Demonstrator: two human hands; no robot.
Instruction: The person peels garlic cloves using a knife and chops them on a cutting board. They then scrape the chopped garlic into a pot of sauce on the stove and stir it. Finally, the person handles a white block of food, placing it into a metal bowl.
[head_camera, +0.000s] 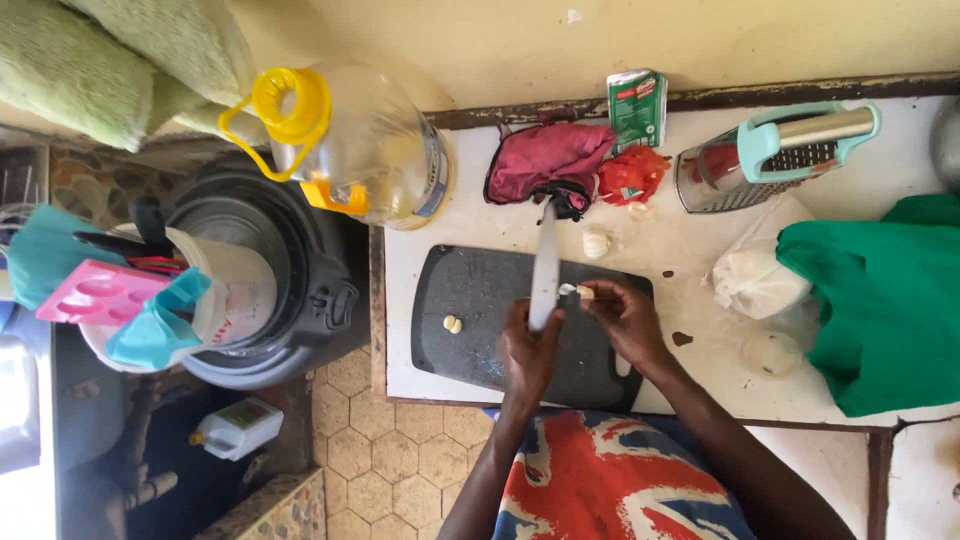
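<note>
Left hand (527, 350): closed round knife (545, 268) handle.
Right hand (625, 318): fingertips pinch garlic clove (582, 293) over cutting board (470, 300).

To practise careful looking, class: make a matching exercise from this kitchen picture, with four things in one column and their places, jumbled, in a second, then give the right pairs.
Things:
1. knife
2. box grater
3. peeled garlic clove
4. green bag

Places:
A. lying on its side at the back of the counter
B. alone on the left part of the dark cutting board
C. held in the left hand, blade pointing away from the person
D. at the right end of the counter

Pairs: 1-C, 2-A, 3-B, 4-D
</note>
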